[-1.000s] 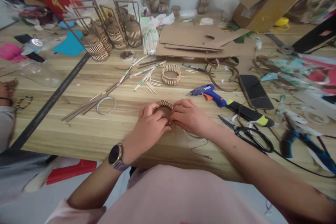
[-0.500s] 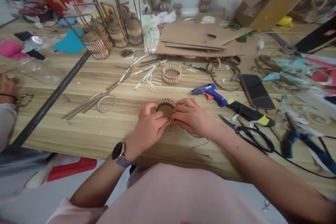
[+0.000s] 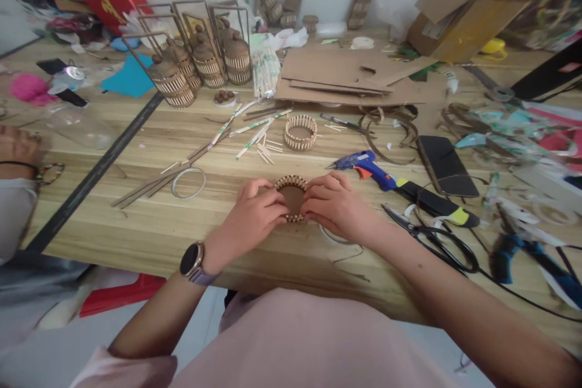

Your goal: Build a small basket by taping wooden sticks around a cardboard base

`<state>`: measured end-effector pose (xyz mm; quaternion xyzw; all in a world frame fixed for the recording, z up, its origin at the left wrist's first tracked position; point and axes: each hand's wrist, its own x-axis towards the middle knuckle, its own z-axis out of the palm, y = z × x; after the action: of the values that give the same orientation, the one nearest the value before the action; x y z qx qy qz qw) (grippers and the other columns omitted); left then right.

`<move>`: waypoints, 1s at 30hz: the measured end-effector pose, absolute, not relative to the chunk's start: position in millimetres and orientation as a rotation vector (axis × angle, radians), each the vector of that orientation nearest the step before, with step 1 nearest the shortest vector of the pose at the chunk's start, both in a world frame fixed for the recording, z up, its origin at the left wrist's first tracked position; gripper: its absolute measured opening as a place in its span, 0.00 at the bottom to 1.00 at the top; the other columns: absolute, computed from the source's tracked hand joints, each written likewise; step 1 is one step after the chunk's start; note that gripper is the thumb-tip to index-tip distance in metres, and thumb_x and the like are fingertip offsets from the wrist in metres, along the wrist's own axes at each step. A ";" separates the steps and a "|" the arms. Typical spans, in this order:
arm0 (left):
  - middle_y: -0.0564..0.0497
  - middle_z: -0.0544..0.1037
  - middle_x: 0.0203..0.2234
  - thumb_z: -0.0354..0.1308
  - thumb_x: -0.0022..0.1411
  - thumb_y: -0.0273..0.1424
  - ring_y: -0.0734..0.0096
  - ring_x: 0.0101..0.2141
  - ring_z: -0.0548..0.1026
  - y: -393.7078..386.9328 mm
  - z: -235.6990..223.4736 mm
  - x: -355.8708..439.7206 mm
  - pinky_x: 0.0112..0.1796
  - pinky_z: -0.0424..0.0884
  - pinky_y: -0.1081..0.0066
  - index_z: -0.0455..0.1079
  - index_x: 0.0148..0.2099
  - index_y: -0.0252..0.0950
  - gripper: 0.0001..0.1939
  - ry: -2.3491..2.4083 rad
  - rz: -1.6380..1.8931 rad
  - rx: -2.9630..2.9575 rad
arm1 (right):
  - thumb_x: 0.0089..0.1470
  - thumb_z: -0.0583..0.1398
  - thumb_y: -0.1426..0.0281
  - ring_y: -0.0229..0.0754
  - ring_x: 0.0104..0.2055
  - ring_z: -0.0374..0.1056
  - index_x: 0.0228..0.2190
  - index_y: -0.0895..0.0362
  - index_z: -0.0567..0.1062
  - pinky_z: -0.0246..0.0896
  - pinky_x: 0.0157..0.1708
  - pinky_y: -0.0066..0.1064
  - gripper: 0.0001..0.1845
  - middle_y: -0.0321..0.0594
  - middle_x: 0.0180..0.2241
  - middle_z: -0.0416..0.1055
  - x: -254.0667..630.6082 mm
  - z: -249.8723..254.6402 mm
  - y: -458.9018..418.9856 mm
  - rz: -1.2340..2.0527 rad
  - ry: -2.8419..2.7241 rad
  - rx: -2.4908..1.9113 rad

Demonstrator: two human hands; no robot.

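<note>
Between my two hands, low over the wooden table, is a small round tray (image 3: 291, 199) with a brown base and a rim of short pale sticks. My left hand (image 3: 259, 211), wearing a watch, grips its left side with curled fingers. On the opposite side my right hand (image 3: 334, 203) has its fingers closed on the rim. A similar round stick-rimmed tray (image 3: 301, 133) stands a little farther back. Cut sticks (image 3: 268, 148) lie to the left of it. A blue hot glue gun (image 3: 364, 167) rests right of my right hand.
Scissors (image 3: 436, 239), a utility knife (image 3: 436, 203), pliers (image 3: 536, 254) and a phone (image 3: 448, 165) lie on the right. Several stick lanterns (image 3: 207, 60) stand at the back left, beside cardboard sheets (image 3: 336, 70). Another person's hand (image 3: 19, 148) rests at the far left.
My left hand has shifted slightly left along the tray's rim, so more of the base and front rim shows. The view has shifted a little. The tray stays between both hands.
</note>
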<state>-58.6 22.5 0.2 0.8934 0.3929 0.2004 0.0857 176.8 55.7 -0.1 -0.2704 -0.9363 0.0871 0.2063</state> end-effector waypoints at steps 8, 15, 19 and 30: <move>0.52 0.80 0.34 0.57 0.67 0.27 0.52 0.51 0.63 26.3 2.2 -54.9 0.52 0.58 0.51 0.76 0.37 0.37 0.07 1.155 0.593 2.628 | 0.59 0.62 0.66 0.50 0.54 0.64 0.38 0.54 0.76 0.43 0.58 0.47 0.07 0.41 0.41 0.78 171.0 0.5 50.3 0.329 -2.627 -0.808; 0.49 0.79 0.42 0.59 0.65 0.30 0.54 0.52 0.63 31.4 5.0 -62.6 0.52 0.62 0.54 0.76 0.46 0.40 0.08 1.115 0.542 2.683 | 0.63 0.57 0.69 0.46 0.50 0.67 0.31 0.54 0.76 0.42 0.56 0.45 0.09 0.37 0.34 0.79 170.6 -1.3 48.9 0.357 -2.556 -0.813; 0.46 0.76 0.51 0.63 0.62 0.30 0.56 0.51 0.62 43.7 8.5 -75.0 0.53 0.62 0.53 0.71 0.57 0.41 0.20 1.071 0.547 2.735 | 0.63 0.57 0.72 0.47 0.52 0.65 0.31 0.52 0.76 0.40 0.56 0.46 0.10 0.35 0.33 0.79 179.5 -1.1 51.0 0.422 -2.564 -0.796; 0.53 0.80 0.46 0.58 0.65 0.24 0.52 0.55 0.60 59.8 6.4 -74.0 0.54 0.60 0.52 0.80 0.37 0.43 0.10 0.963 0.413 2.741 | 0.61 0.60 0.66 0.51 0.54 0.65 0.39 0.54 0.77 0.47 0.57 0.51 0.07 0.41 0.39 0.79 186.6 -4.4 51.0 0.382 -2.594 -0.747</move>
<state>-74.0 59.8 6.4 0.9291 0.3265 0.1399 0.1032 186.6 51.0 -4.4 -0.2679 -0.9311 0.1372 0.2060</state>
